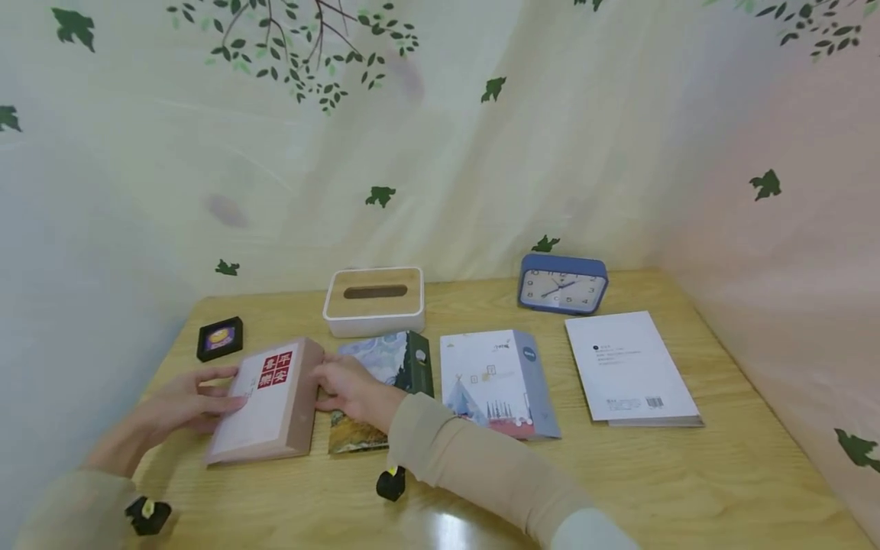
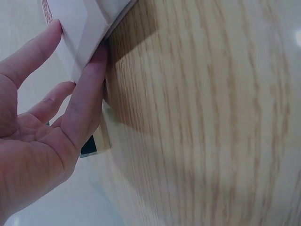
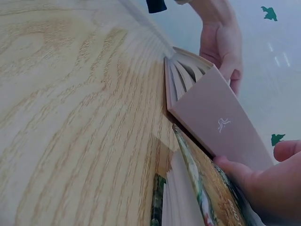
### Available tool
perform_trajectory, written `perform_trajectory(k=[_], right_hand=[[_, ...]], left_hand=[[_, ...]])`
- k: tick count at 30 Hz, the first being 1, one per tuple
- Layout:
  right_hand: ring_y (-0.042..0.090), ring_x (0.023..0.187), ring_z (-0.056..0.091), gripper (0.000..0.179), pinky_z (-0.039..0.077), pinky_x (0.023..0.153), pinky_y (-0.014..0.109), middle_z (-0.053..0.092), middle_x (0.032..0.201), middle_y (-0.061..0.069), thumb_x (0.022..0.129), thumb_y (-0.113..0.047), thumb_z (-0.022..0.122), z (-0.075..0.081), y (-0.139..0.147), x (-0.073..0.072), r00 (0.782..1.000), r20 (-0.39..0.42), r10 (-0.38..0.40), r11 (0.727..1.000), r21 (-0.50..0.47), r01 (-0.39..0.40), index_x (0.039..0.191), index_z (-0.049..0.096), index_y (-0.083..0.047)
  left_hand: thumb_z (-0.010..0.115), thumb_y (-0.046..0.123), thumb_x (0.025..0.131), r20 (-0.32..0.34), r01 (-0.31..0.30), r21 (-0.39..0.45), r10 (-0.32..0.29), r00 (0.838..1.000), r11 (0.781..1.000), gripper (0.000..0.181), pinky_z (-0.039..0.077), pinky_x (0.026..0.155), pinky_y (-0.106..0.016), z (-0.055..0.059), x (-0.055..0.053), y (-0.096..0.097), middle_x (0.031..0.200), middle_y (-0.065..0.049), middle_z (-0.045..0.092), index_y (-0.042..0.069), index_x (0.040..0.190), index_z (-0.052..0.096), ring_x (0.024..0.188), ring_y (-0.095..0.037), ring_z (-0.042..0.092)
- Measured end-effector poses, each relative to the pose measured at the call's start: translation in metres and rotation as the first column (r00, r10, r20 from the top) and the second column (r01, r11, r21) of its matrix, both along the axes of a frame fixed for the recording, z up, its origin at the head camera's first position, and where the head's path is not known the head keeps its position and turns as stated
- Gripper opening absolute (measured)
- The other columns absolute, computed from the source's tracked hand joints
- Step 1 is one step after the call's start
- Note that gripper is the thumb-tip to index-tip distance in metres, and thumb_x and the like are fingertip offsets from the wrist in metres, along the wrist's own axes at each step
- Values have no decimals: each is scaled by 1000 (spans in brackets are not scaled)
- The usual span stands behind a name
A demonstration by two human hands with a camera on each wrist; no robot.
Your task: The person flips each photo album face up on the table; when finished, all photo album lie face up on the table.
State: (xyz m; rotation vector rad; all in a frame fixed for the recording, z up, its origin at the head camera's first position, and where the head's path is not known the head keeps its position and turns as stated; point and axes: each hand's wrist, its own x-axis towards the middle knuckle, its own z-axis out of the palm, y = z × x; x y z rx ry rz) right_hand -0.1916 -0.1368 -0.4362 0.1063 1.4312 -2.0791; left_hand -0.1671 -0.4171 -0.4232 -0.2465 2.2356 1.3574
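A thick pale pink book point(image 1: 257, 409) with red printed squares on its cover lies at the left of the table. My left hand point(image 1: 182, 401) grips its left side, thumb on the cover and other fingers at the lower edge, as the left wrist view shows the book's corner point(image 2: 82, 35) between them. From the other side my right hand point(image 1: 354, 389) holds the spine point(image 3: 223, 122), fingertips against it. Under my right wrist lies a painted-cover book point(image 1: 374, 355) with a dark green spine, partly hidden by that hand. The pink book's pages point(image 3: 181, 77) fan slightly apart at the bottom.
Right of the hands lie a book with a tent drawing point(image 1: 481, 374) and a white book point(image 1: 629, 370), back cover up. Behind them stand a tissue box point(image 1: 374, 317) and a blue alarm clock point(image 1: 564, 284). A small black framed item point(image 1: 220, 338) lies back left. A patterned curtain point(image 1: 447, 153) hangs behind.
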Motion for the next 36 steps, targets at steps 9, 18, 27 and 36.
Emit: perform_trajectory(k=[9,18,27,36], right_hand=[[34,120,62,43,51,96,59,67,125,16,96,-2,55,-5,24,-4,999,26,35,999,-42,-34,139,55,2],[41,126,56,50,47,101,61,59,133,22,93,-2,60,12,11,4,999,2,49,999,24,-49,142,50,6],[43,115,63,39,49,95,64,66,118,20,95,-3,59,21,2,4,988,-43,145,987,72,-142,134,58,-3],[42,105,68,56,57,86,57,68,117,21,95,0,63,27,11,-8,994,-68,86,996,26,-84,148,45,6]], left_hand=[[75,21,95,0,25,51,-25,1000,998,91,59,87,-45,-8,-4,15,143,-36,44,-7,158,16,103,-24,66],[74,23,96,-9,14,24,-14,1000,1000,91,58,87,-45,-8,2,8,148,-41,34,-6,158,15,107,-25,65],[71,21,97,-13,9,44,-8,1000,999,88,59,86,-45,-2,3,-5,146,-37,41,-6,158,15,105,-22,65],[62,24,103,46,46,160,-54,997,986,84,57,91,-47,5,3,-3,128,-13,61,-7,158,6,108,-25,65]])
